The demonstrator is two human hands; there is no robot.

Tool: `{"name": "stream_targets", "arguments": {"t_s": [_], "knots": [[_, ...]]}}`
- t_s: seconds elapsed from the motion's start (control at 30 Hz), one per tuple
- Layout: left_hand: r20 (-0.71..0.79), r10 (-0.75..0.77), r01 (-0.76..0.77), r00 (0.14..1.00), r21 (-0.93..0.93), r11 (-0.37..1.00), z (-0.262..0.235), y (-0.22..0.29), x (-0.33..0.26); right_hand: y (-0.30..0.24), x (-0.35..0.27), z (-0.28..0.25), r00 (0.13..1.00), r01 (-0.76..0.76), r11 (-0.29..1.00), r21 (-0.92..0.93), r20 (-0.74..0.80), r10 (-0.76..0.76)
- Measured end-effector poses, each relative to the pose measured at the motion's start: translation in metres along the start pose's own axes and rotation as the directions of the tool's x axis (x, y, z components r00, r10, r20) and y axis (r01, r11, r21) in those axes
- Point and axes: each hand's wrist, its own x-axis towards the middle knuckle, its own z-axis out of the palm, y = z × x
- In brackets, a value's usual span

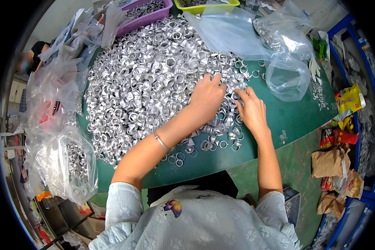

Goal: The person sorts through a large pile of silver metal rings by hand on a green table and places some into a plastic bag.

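Observation:
A large heap of silvery metal rings and short sleeve-like parts (150, 79) covers the green table (291, 121). My left hand (207, 96) rests palm down on the right edge of the heap, fingers spread over the parts. My right hand (251, 109) is beside it, fingertips pinching at small rings near the heap's edge; whether a ring is held between them cannot be told. A thin bracelet (161, 141) circles my left wrist. Loose rings (204, 146) lie scattered near the table's front edge.
Clear plastic bags, some holding metal parts, lie at the left (68, 162) and at the upper right (285, 77). A purple tray (152, 12) and a yellow tray (204, 5) stand at the back. Paper bags and snack wrappers (335, 160) sit right, by a blue rack (364, 196). Another person (33, 58) is far left.

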Motion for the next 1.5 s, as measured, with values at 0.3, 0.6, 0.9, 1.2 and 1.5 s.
{"name": "stream_targets", "arguments": {"t_s": [0.3, 0.6, 0.9, 1.2, 1.5], "knots": [[-0.257, -0.105, -0.004, 0.961, -0.39, 0.921, 0.011, -0.013, 0.002, 0.034, -0.022, -0.02, 0.957, -0.184, -0.335, 0.924, 0.245, 0.152], [0.546, -0.291, 0.413, 0.786, -0.813, -0.41, -0.037, -0.023, -0.034, 0.037, -0.06, -0.016, 0.941, -0.282, -0.201, 0.938, 0.311, 0.134], [0.748, -0.177, 0.384, 0.64, -0.51, -0.77, -0.052, 0.016, -0.098, -0.009, -0.081, -0.017, 0.997, -0.072, 0.996, 0.053, 0.0, 0.072], [0.634, 0.062, 0.346, 0.771, -0.334, -0.877, -0.016, 0.021, -0.142, 0.002, -0.082, -0.033, 0.925, -0.369, 0.486, 0.793, 0.263, 0.273], [0.676, 0.031, 0.116, 0.736, -0.081, -0.99, -0.031, 0.064, -0.18, -0.105, -0.099, -0.003, 0.855, 0.469, 0.666, 0.58, -0.11, -0.506]]}}
